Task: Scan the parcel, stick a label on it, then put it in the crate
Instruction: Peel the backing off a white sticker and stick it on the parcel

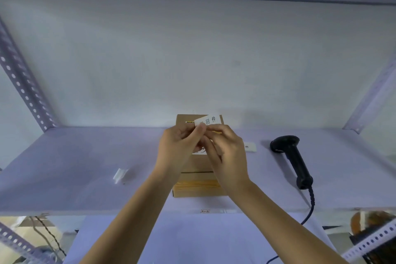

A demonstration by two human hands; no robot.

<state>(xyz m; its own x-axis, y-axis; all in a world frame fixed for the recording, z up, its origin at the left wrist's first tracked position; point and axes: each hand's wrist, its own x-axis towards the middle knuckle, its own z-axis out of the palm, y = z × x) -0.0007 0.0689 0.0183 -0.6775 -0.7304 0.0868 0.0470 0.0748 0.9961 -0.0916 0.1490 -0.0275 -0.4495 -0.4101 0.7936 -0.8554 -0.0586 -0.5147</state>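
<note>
A brown cardboard parcel (197, 184) lies on the white shelf (85, 156), mostly hidden under my hands. Above it I hold a white label (211, 120) with black printed characters. My left hand (181, 150) pinches its left end with thumb and forefinger. My right hand (225, 152) grips the label's lower edge with its fingertips. Both hands are held together just over the parcel's top face. The black handheld scanner (290, 156) lies on the shelf to the right, apart from my hands. No crate is in view.
Another white label (249, 147) lies on the shelf beside my right hand. A curled strip of white backing paper (120, 174) lies at the left. The scanner's coiled cable (310, 201) drops over the front edge. Perforated metal uprights (23, 83) frame the shelf.
</note>
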